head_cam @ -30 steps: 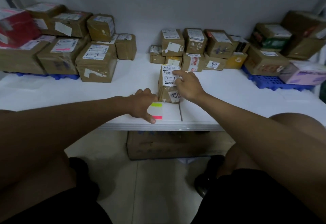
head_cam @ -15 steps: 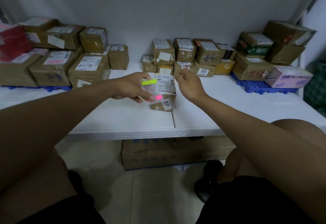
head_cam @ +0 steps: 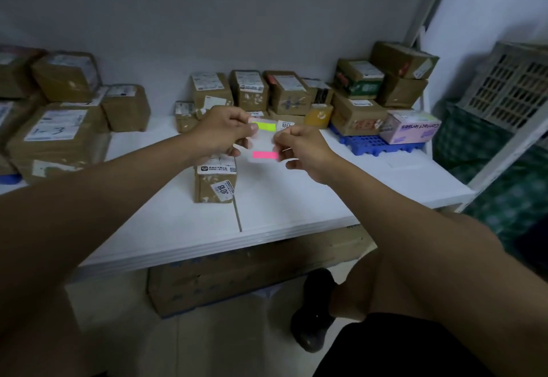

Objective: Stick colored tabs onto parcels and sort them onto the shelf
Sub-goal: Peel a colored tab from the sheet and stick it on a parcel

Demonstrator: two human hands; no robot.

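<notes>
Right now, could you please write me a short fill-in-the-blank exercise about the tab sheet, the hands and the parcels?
1. The left hand and right hand hold the tab sheet above the ____ table.
2. On the sheet, the yellow-green tab is above the ____ tab.
3. The parcel under the left hand shows a sticker reading ____.
4. The pink box rests on a ____ pallet.

Missing words: white; pink; 3018; blue
</notes>
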